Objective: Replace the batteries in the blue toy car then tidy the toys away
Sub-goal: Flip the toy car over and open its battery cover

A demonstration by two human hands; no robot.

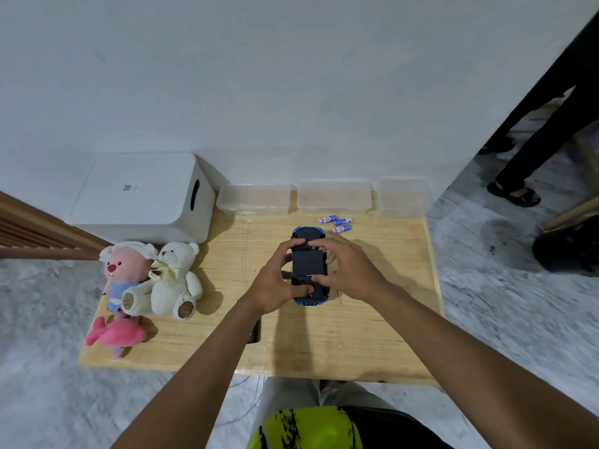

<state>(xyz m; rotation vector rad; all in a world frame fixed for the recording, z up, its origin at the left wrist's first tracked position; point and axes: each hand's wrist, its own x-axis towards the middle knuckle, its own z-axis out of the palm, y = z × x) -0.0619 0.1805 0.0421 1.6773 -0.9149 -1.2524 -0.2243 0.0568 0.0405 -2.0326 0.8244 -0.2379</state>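
The blue toy car [307, 262] lies upside down on the wooden table [372, 335], its black underside facing up. My left hand [280, 280] grips its left side, thumb on the rear end and fingers curled over the front part. My right hand [346, 267] grips its right side, with its thumb and fingers on the underside. Three blue and white batteries [337, 223] lie just beyond the car. A thin screwdriver [340, 298] lies on the table beside my right hand.
Three clear plastic boxes [334, 197] line the table's back edge. A white lidded storage bin [142, 197] stands at back left. A pink plush [124, 270], a white teddy bear [175, 280] and a pink fish plush [115, 335] sit at left. A person's legs [534, 150] stand at right.
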